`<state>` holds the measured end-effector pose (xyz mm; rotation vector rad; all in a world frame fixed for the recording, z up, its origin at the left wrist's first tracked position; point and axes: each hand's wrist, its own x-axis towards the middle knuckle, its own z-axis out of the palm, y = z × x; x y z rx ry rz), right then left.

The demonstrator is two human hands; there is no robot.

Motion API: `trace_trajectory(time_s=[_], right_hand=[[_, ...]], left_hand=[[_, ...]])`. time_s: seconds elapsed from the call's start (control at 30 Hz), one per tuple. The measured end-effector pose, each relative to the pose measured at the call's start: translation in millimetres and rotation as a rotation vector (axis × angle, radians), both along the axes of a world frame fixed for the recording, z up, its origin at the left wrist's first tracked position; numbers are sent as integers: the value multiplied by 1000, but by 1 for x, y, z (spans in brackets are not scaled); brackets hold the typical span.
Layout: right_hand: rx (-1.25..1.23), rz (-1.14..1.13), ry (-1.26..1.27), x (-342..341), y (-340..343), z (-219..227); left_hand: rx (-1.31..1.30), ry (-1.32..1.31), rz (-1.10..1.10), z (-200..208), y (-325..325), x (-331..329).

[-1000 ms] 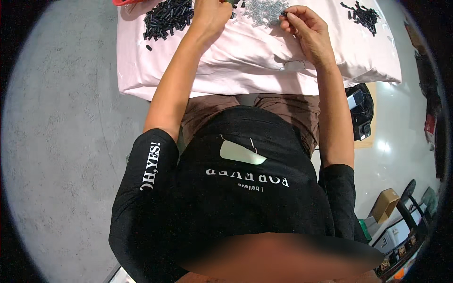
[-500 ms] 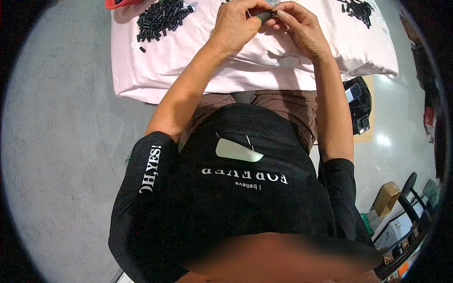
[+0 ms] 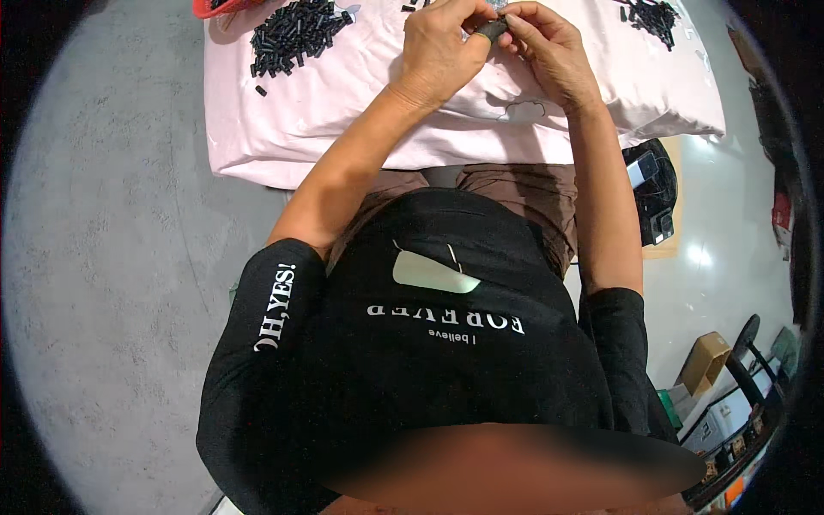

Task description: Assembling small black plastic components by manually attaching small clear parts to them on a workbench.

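Note:
Over the far part of a pink cloth-covered table, my left hand and my right hand meet with fingertips pinched together. Between them is a small black piece, mostly hidden by the fingers, so its exact shape does not show. A dark sleeve-like cover with a yellowish edge sits at the tip of my left thumb. To the left lies a large heap of short black tubes, one lying loose below it. A smaller pile of black pieces is at the right.
Part of a red basket shows at the table's far left corner. Something clear and shiny lies beyond my fingers. Right of my legs are a black bag and a cardboard sheet; a brown box stands farther back on the floor.
My left hand has shifted slightly right and turned, uncovering a few black pieces behind it. Both hands stay pinched together over the cloth.

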<state>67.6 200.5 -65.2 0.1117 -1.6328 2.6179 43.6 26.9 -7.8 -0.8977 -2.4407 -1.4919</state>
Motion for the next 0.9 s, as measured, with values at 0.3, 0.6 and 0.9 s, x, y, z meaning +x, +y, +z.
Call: trace_trajectory(time_s=[0.3, 0.6, 0.9], right_hand=[[-33, 7, 38, 4, -5, 6], [-34, -51, 6, -8, -1, -14], [48, -92, -40, 2, 1, -3]], left_hand=[[33, 167, -48, -5, -4, -2], [-144, 150, 123, -7, -53, -10], [-239, 107, 54, -12, -73, -11]])
